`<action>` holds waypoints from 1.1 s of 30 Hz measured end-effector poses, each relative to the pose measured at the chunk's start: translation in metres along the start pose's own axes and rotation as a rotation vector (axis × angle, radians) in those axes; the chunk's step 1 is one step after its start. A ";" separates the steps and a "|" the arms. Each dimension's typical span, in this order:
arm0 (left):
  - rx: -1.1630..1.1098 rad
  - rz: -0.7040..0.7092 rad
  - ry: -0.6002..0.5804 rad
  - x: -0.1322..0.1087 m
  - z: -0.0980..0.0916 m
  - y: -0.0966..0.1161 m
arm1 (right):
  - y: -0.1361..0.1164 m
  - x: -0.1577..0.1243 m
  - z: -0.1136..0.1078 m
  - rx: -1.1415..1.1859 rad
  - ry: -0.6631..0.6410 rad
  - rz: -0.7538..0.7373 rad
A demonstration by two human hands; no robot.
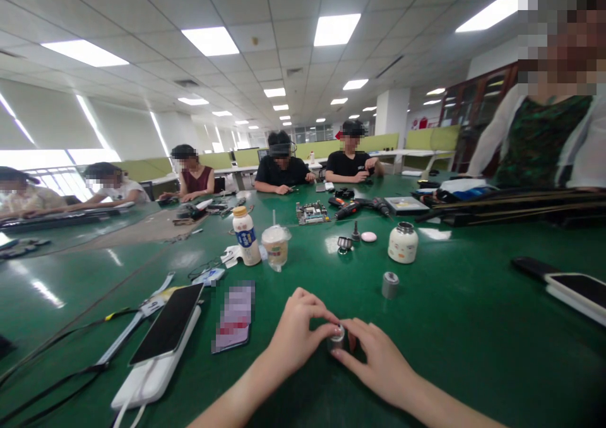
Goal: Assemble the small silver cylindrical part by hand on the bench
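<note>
Both my hands meet over the green table (454, 327) close to me. My left hand (296, 336) and my right hand (379, 358) pinch a small silver cylindrical part (337, 336) between their fingertips, holding it on the table surface. A similar small metal cylinder (390, 285) stands alone just beyond my hands. Farther off are a white flask body (403, 243), a small pink-white disc (368, 237) and a dark metal ring piece (344, 244).
A phone on a white power bank (161, 346) and a second phone (234, 317) lie to my left. A milk bottle (247, 235) and a lidded cup (276, 245) stand mid-table. Phones (568, 286) lie at right. Several people sit around; one person (544, 118) stands at right.
</note>
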State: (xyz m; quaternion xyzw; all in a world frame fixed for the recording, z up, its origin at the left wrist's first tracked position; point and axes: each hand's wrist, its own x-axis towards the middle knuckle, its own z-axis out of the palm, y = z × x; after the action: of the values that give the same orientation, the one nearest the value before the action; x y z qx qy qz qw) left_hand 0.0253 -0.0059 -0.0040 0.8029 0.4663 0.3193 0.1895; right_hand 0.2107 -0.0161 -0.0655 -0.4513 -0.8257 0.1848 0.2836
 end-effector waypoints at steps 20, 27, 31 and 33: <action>-0.096 -0.055 0.007 -0.003 0.004 0.003 | -0.003 -0.001 -0.003 0.015 -0.004 0.009; -0.284 -0.053 0.078 0.007 -0.003 -0.014 | -0.001 0.000 -0.001 -0.022 -0.011 0.039; -0.174 -0.122 0.091 0.012 0.002 -0.050 | -0.002 -0.001 -0.002 -0.019 -0.019 0.039; -0.110 -0.133 0.068 0.011 0.008 -0.067 | -0.003 -0.001 -0.003 -0.022 -0.021 0.040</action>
State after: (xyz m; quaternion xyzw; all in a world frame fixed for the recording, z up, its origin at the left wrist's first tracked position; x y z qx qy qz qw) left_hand -0.0071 0.0370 -0.0469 0.7473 0.5067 0.3579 0.2381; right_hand 0.2110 -0.0185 -0.0613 -0.4686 -0.8216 0.1861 0.2661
